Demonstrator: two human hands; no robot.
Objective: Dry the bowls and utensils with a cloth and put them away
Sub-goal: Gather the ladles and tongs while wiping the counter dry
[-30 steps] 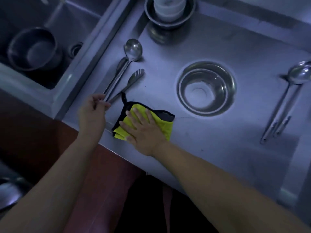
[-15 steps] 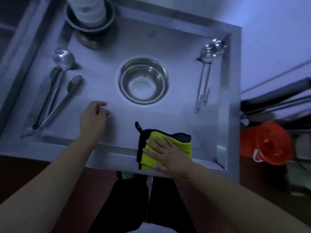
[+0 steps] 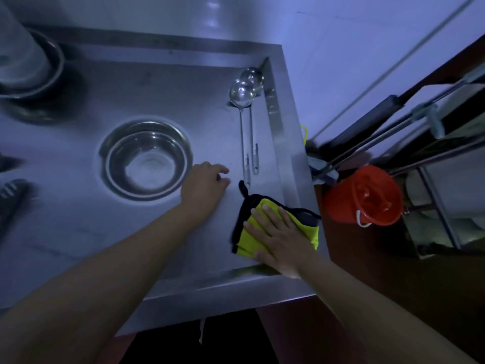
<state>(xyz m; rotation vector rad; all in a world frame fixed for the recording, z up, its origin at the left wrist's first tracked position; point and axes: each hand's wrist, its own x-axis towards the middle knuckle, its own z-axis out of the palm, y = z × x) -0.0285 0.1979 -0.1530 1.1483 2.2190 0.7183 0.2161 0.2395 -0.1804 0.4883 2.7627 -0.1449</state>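
A steel bowl stands upright in the middle of the steel drainboard. Two long steel ladles lie side by side at the right, handles toward me. A yellow cloth with a black edge lies flat at the front right corner. My right hand presses flat on the cloth with straight fingers. My left hand hovers between the bowl and the ladle handles, fingers loosely curled, holding nothing. Dark utensil ends show at the left edge.
A stack of bowls in a steel basin stands at the back left. A raised rim bounds the drainboard on the right. Beyond it are a red bucket, dark rails and a shelf. The wall is behind.
Both hands have moved right across the drainboard. The right hand slid the cloth to the front right corner; the left hand left the spoons at the left and now sits near the ladle handles.
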